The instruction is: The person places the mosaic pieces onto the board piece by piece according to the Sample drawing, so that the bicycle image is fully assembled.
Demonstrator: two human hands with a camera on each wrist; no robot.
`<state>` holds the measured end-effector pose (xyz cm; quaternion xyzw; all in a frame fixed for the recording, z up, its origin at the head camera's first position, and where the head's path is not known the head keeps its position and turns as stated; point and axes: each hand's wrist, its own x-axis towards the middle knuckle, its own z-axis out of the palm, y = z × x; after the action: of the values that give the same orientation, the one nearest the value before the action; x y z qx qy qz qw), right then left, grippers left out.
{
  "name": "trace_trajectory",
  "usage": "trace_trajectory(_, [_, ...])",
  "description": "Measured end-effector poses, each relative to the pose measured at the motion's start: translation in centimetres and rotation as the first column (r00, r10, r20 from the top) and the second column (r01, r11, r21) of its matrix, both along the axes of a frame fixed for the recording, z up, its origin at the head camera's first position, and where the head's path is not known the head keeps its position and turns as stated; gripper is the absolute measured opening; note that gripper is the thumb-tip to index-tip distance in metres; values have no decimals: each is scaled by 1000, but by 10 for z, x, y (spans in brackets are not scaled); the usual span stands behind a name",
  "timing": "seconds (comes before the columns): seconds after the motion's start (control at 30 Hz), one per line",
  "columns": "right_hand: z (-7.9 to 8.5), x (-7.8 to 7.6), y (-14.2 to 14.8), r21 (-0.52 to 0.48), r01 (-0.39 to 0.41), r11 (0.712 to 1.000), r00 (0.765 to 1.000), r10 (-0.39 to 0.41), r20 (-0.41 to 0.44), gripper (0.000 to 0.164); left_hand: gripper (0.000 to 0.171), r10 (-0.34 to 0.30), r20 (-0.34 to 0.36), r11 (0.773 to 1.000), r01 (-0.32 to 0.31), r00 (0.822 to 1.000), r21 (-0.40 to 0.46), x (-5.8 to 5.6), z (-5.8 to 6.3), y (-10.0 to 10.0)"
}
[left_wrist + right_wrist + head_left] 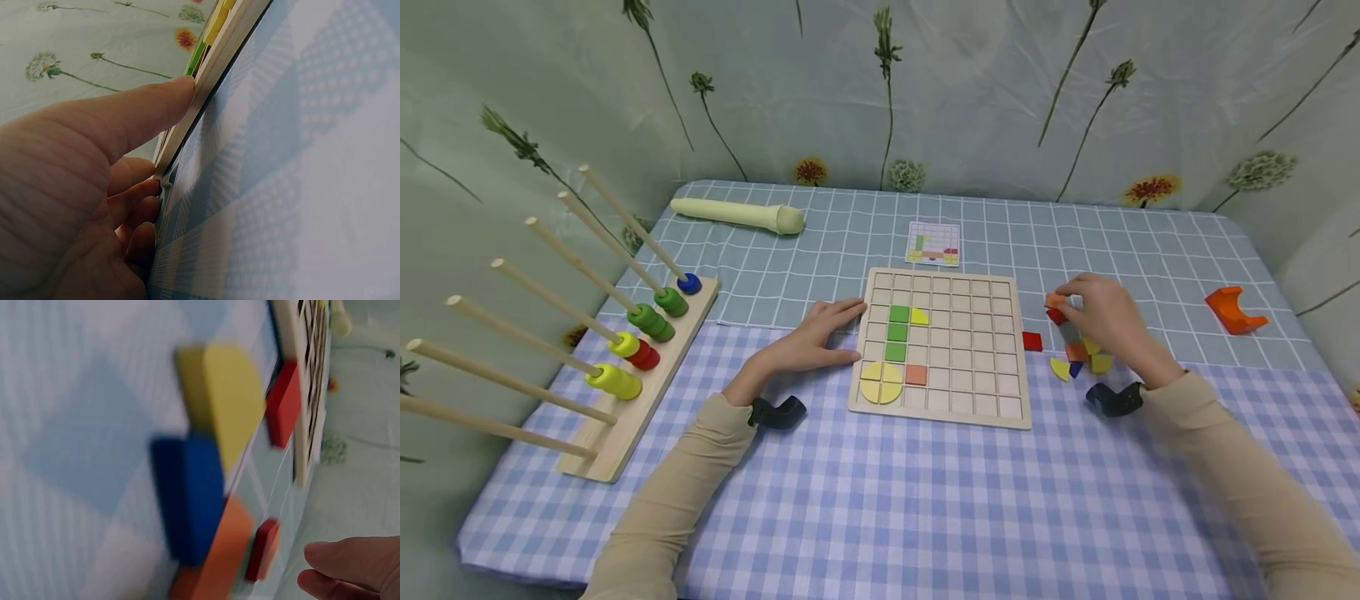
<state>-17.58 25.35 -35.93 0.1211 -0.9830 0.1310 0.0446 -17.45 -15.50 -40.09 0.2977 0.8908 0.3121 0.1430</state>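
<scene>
My left hand (820, 337) rests at the left edge of the wooden grid board (940, 419), thumb tip against its rim in the left wrist view. On the board lie green squares (896, 332), a yellow quarter piece (919, 316), a yellow circle of quarter pieces (881, 382) and an orange square (915, 374). Right of it, my right hand (1105, 312) reaches over loose pieces, fingertips close to an orange piece (1055, 300) above a red one (1056, 317). In the right wrist view, a gap shows between fingertips and orange piece. A blue piece (187, 500) and yellow piece (234, 400) lie nearer.
A red square (1032, 342) lies against the board's right side. Behind the board is a pattern card (933, 243). A wooden peg rack (647, 392) with coloured rings stands left. A pale green stick (730, 212) lies at the back, an orange curved block (1234, 312) far right.
</scene>
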Motion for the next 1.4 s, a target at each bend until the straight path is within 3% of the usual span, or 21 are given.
trace_trajectory(0.1, [-2, -5, 3, 13, 50, 999, 996, -51, 77, 27, 77, 3, 1, 1000, -3, 1000, -4, 0, 0, 1])
trace_trajectory(0.23, [-6, -11, 8, 24, 59, 998, 990, -62, 128, 29, 77, 6, 4, 1000, -6, 1000, -4, 0, 0, 1])
trace_trajectory(0.47, [-8, -16, 12, 44, 46, 998, 987, -52, 154, 29, 77, 2, 0, 1000, -2, 1000, -7, 1, 2, 2])
trace_trajectory(0.73, [-11, -21, 13, 53, -42, 998, 985, 33, 170, 30, 77, 8, -3, 1000, -8, 1000, -9, 1, 1, 1])
trace_trajectory(0.87, [-11, -21, 11, 62, -49, 997, 983, 37, 180, 31, 77, 12, 1, 1000, -12, 1000, -9, 0, 0, 1])
trace_trajectory(1.1, [-3, -9, 9, 31, -40, 999, 989, 35, 141, 31, 77, 3, -2, 1000, -3, 1000, -10, 0, 0, 1])
trace_trajectory(1.4, [4, 20, -4, -4, -127, 992, 991, 127, 45, 28, 78, 7, 14, 1000, -7, 1000, -9, 0, 1, 1])
